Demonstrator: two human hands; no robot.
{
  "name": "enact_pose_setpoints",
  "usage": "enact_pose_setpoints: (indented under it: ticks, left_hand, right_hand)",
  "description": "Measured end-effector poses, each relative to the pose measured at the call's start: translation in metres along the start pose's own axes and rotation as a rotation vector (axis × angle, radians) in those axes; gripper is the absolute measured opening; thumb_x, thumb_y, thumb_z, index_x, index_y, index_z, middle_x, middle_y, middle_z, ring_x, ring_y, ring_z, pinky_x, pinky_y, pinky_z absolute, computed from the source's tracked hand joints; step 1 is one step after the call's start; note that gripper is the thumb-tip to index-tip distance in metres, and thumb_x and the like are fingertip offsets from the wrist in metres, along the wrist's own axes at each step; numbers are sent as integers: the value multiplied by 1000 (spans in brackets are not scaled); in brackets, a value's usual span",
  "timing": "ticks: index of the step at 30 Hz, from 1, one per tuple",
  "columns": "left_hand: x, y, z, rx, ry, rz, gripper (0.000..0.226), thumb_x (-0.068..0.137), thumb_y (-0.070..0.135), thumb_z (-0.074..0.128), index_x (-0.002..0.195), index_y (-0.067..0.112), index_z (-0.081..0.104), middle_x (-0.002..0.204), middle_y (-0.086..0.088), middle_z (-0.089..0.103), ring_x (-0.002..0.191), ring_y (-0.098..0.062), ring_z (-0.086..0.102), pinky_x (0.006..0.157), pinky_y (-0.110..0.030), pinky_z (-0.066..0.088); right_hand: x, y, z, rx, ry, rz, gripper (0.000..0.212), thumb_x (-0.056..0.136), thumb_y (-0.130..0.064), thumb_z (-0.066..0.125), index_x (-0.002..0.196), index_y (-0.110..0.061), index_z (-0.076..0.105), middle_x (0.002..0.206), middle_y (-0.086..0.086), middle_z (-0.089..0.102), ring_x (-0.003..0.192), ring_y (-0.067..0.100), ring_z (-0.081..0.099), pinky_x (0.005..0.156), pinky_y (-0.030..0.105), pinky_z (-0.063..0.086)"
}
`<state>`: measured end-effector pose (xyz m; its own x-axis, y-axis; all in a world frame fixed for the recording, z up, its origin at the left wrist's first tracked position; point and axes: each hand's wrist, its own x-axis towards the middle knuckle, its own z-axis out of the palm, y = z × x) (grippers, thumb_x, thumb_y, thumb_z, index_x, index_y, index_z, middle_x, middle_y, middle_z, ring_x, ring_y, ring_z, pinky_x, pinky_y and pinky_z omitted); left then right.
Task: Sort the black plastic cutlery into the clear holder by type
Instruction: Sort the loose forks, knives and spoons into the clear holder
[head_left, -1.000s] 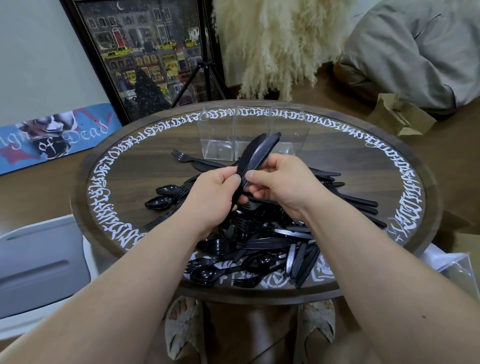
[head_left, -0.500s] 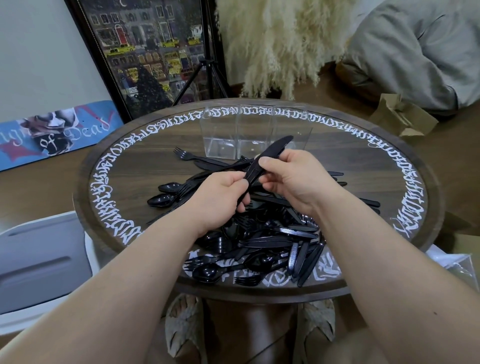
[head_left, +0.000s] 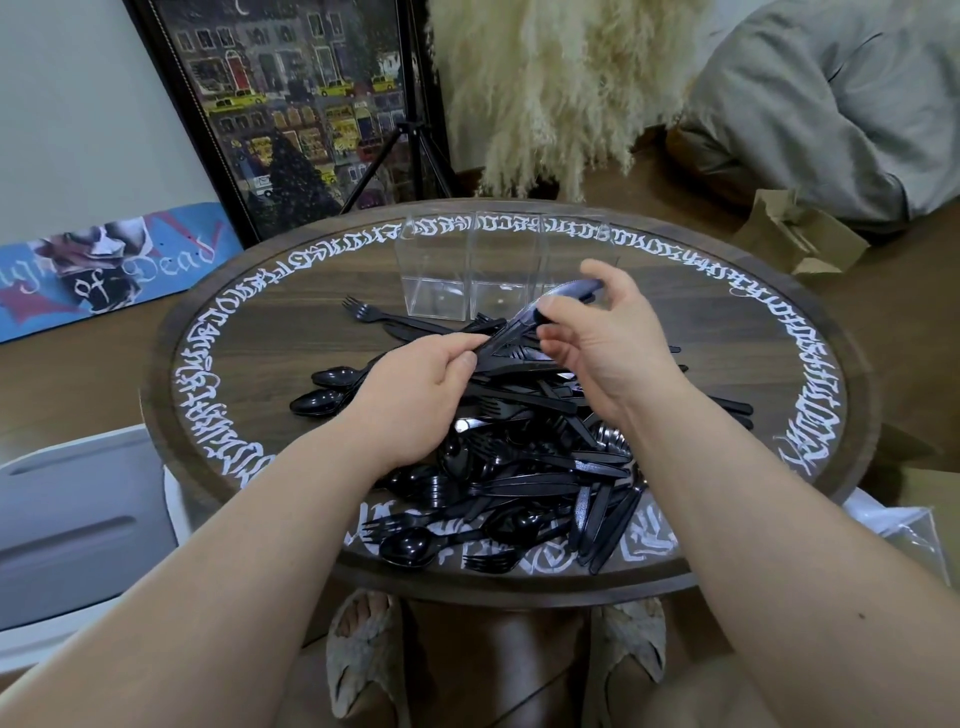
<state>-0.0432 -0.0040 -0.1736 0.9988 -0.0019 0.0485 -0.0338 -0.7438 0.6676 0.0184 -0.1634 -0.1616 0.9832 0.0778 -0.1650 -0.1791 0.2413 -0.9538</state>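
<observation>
Here the left hand (head_left: 415, 395) pinches the handle ends of black knives (head_left: 524, 319); the right hand (head_left: 602, 338) pinches their blades. Light, stiff, slick plastic: grip handles firmly near the holder (head_left: 498, 270).

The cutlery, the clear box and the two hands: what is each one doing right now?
clear holder: upright on the table, its compartments look empty.
cutlery pile: mixed in a loose heap, unsorted.
knives: lifted above the pile, held at both ends.
left hand: pinches the knives' near end.
right hand: pinches the far end, other fingers spread.
</observation>
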Motion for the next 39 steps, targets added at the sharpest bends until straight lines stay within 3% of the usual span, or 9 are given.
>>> enact_pose_setpoints:
  ticks: [6,11,14,17,20,25,29,33,39]
  left_hand:
    - [0,-3,1,-75,55,-36,34,97,24,46,129,32,56,110,12,61,96,-8,55,88,-26,41]
    - [-1,-4,-4,-45,71,31,32,95,20,53,124,32,62,108,17,63,105,-1,56,93,-18,39]
    - [0,-6,-10,-269,9,-32,29,97,15,51,115,30,67,88,29,65,84,13,60,74,-4,42]
    - [2,-12,-13,-496,-64,-150,19,93,22,53,96,18,72,64,-2,50,47,-10,36,46,-23,32]
    - [3,-19,-13,-528,-63,-144,36,80,34,51,93,2,62,78,-10,39,60,-25,18,49,-27,19]
    - [-2,-20,-18,-519,-55,-178,31,85,36,54,94,10,69,74,-9,48,62,-27,33,56,-29,27]
    - [4,-11,-26,-307,163,-172,26,95,27,54,118,29,67,111,11,68,102,-8,60,98,-32,45]
    - [47,-16,-55,48,411,-122,41,97,19,46,137,27,50,135,3,50,111,-10,50,93,-21,34]
    - [104,-52,-63,399,89,-4,50,98,13,39,148,18,34,157,-3,24,141,-27,27,115,-40,25]
  right_hand:
    - [3,4,-6,-265,78,-92,16,90,-1,55,97,-12,66,85,10,63,58,11,61,63,25,52]
    - [0,1,-5,-129,34,6,13,93,-2,53,93,-7,65,86,12,63,58,12,60,57,22,52]
    - [-5,-5,-4,151,-86,88,15,91,2,51,99,-3,63,91,14,67,63,15,60,60,23,54]
    - [-6,-6,-5,307,-168,128,20,90,7,51,103,-5,60,94,13,70,66,15,62,63,23,55]
    - [-8,-3,-3,314,-227,125,17,91,4,53,103,-5,62,93,10,70,68,13,62,65,21,55]
    - [-11,-3,2,175,-267,43,14,93,5,51,96,-5,61,90,11,69,67,12,63,66,21,55]
    - [-9,-15,7,16,-115,-93,12,91,4,56,90,-5,64,74,5,67,63,12,61,65,22,55]
    - [8,-50,16,-126,58,-302,17,91,2,57,86,-13,64,68,-4,65,60,7,61,64,21,53]
    - [54,-99,62,-514,61,-644,25,90,-4,58,80,-27,59,72,-6,63,66,10,65,70,30,57]
